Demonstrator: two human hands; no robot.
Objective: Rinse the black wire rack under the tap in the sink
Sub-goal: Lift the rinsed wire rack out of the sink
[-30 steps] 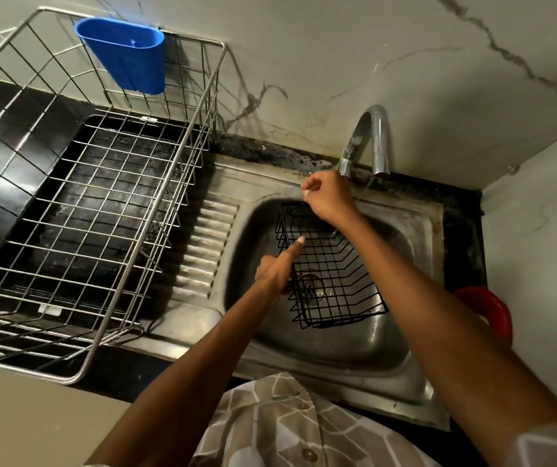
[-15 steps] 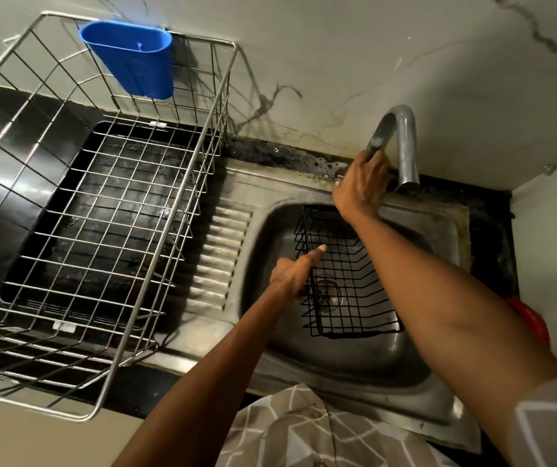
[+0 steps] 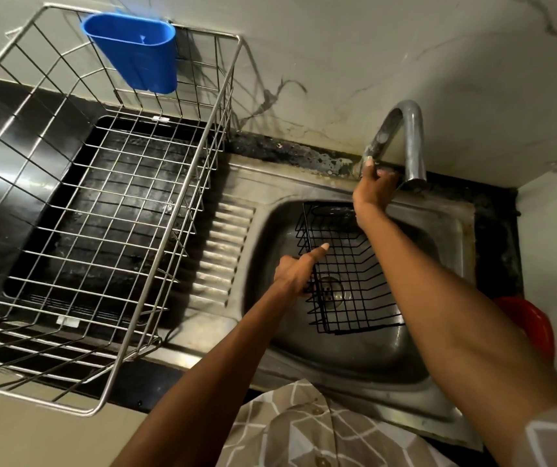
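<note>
- Now the right hand (image 3: 373, 188) sits at the base of the tap (image 3: 408, 139), its grip curled around the tap's lower part; a second ago it hovered over the far rim of the black wire rack (image 3: 348, 278), so it has left the rack and gone up to the tap.
- No water shows at the spout yet, so I judge the step in hand is turning the water on; the rinse itself has not begun.
- The left hand (image 3: 295, 273) has not moved from the rack's left wall: its lower fingers wrap the black wires there while the forefinger points out straight along the top edge, so this grip holds the rack alone.
- The rack lies inside the sink (image 3: 445, 392), over the drain, its open side up; its far end reaches under the right wrist, near but not plainly beneath the spout.
- Edges: the sink's walls close round the rack on all sides, with bare steel showing toward the near and right walls, so there is room to slide or tilt it toward the spout.
- The right forearm crosses above the rack's right side and could get in the way of lifting it.
- To the left, a large steel dish basket (image 3: 102, 210) stands on the bench with a blue cup (image 3: 135, 52) hung on its back rail; its right wall rises just beside the ribbed drainer, limiting swing on that side.
- A red thing (image 3: 533, 321), partly hidden, lies right of the sink.
</note>
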